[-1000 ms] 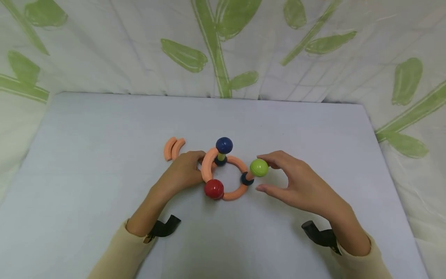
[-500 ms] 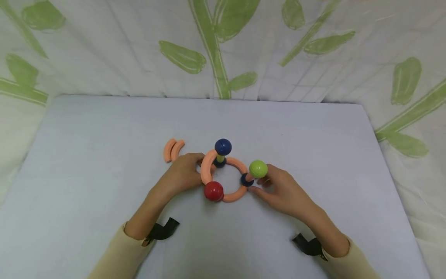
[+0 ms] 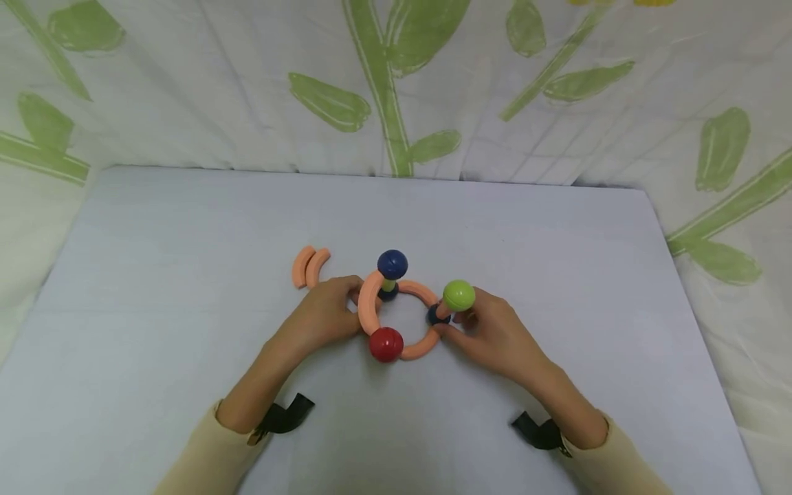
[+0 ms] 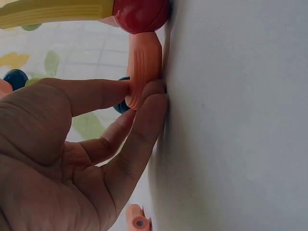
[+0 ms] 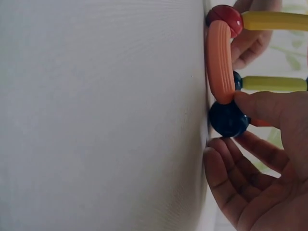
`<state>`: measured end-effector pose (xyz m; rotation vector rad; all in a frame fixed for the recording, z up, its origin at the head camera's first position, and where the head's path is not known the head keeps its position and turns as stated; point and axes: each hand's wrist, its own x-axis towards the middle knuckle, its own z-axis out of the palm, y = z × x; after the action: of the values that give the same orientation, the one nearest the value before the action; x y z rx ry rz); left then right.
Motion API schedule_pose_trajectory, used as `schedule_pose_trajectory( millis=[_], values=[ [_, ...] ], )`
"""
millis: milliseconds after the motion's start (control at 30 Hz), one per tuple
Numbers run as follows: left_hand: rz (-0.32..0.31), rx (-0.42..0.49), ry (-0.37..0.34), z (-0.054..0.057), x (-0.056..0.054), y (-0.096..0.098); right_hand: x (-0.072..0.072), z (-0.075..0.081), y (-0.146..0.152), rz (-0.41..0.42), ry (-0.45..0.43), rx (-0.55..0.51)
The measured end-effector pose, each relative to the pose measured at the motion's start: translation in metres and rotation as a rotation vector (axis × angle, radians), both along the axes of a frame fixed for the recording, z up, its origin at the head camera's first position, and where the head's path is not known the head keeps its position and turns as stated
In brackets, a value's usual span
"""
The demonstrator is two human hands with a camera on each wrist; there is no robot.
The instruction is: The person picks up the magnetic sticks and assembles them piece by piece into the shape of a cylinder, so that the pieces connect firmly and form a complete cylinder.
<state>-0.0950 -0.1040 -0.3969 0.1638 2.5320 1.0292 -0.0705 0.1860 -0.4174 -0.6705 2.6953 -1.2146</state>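
A magnetic-rod-and-ball structure stands on the table, its base a ring of orange curved rods and balls. Uprights carry a red ball (image 3: pixel 386 344), a blue ball (image 3: pixel 392 265) and a lime green ball (image 3: pixel 459 295). Another orange curved rod (image 3: pixel 368 302) spans the red and blue tops. At the ring's left side my left hand (image 3: pixel 328 309) pinches a lower orange curved rod (image 4: pixel 144 57) between thumb and fingers. On the right, my right hand (image 3: pixel 495 337) holds a dark blue ball (image 5: pixel 228 119) at the foot of the green-topped upright, thumb above and fingers below in the right wrist view.
Two loose orange curved rods, one (image 3: pixel 302 267) outside the other (image 3: pixel 317 265), lie side by side just beyond my left hand. The white table (image 3: pixel 185 227) ends at a cloth backdrop (image 3: pixel 235 103) painted with green leaves.
My right hand has moved down and left from around the green ball to the dark blue base ball and taken hold of it. My left hand keeps its pinch.
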Motion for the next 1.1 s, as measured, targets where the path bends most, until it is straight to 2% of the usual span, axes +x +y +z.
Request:
schedule_pose_trajectory(
  millis=[67,167,300,433,600,767,900,1100],
  values=[
    [-0.011,-0.002,0.021,-0.002,0.000,-0.002,-0.002,0.001,-0.001,-0.001,-0.006,0.005],
    [-0.026,-0.008,0.052,-0.016,0.000,-0.008,-0.005,0.003,-0.002,-0.002,-0.013,0.006],
    [-0.024,0.004,0.054,-0.020,0.004,-0.012,-0.010,0.003,-0.003,-0.005,-0.023,0.000],
    [-0.012,0.016,0.051,-0.007,0.014,-0.011,-0.015,0.003,-0.005,-0.010,-0.035,-0.001],
    [0.021,-0.024,0.012,0.006,0.023,-0.007,-0.021,0.004,-0.008,-0.015,-0.055,-0.013],
    [0.037,-0.031,-0.005,0.007,0.028,-0.005,-0.026,0.004,-0.012,-0.020,-0.075,-0.030],
    [0.029,-0.029,-0.001,0.006,0.031,-0.005,-0.030,0.004,-0.015,-0.022,-0.091,-0.044],
    [0.006,-0.012,-0.040,0.005,0.034,-0.006,-0.038,0.003,-0.017,-0.031,-0.116,-0.057]
  ],
)
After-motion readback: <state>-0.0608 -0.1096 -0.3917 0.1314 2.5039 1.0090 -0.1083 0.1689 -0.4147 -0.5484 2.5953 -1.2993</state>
